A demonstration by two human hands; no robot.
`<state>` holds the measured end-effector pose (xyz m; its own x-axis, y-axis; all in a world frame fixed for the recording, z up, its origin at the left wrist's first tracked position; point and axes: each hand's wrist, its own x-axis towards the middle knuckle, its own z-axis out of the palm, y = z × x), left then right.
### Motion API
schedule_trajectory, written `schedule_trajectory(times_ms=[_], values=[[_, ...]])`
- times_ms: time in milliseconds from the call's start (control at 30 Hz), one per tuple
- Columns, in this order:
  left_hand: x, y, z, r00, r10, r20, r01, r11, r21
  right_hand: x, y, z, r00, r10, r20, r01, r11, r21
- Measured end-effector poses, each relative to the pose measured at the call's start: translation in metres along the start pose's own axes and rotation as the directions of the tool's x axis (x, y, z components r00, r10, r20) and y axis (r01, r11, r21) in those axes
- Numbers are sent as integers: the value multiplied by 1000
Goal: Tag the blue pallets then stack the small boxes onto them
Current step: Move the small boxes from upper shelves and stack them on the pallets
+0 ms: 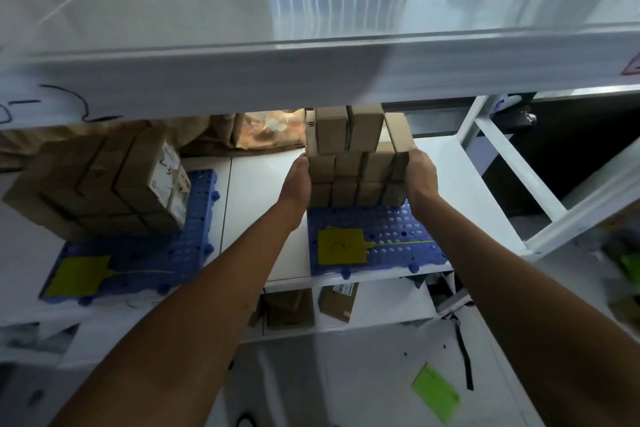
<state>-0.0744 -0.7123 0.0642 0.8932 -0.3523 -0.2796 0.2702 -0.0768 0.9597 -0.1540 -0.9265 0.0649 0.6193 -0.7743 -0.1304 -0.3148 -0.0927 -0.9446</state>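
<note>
Shelving (446,163), white, carries blue pallets (388,239); each hand's (297,180) grip flat-fingered against stacked boxes (353,177).

No text can be read with certainty. The yellow tag (341,246) just below the fingers carries a faint handwritten mark, possibly a "2". White labels (168,170) on boxes far left of the fingers show print too blurred to read, as does a red-edged sticker (632,68) upper right.

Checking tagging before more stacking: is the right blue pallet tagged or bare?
Tagged: a yellow tag lies flat on the right blue pallet, in front of the boxes.
</note>
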Motion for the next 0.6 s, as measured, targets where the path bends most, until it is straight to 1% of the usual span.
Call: schedule_trajectory(times_ms=[167, 267, 367, 433, 467, 533, 600], values=[[2, -6, -3, 1000, -2, -8, 2, 1000, 11, 4, 7, -10, 1000, -4, 9, 4, 1000, 24], [2, -10, -4, 998, -16, -59, 15, 1000, -14, 3, 8, -10, 999, -2, 35, -2, 995, 104], [6, -16, -5, 996, -32, -77, 32, 999, 0, 4, 12, -8, 994, 95, 54, -107, 949, 297], [10, -21, -6, 994, -74, -80, 72, 997, -20, 4, 17, -9, 976, 184, 116, -214, 900, 379], [11, -24, -6, 992, -100, -75, 98, 995, -29, 4, 20, -10, 964, 213, 158, -259, 889, 378], [10, -29, -3, 987, -146, -60, 144, 989, -36, 2, 25, -9, 946, 240, 219, -300, 902, 310], [9, -32, 2, 988, -153, -26, 152, 988, -35, 1, 30, -9, 943, 246, 225, -304, 912, 275]])
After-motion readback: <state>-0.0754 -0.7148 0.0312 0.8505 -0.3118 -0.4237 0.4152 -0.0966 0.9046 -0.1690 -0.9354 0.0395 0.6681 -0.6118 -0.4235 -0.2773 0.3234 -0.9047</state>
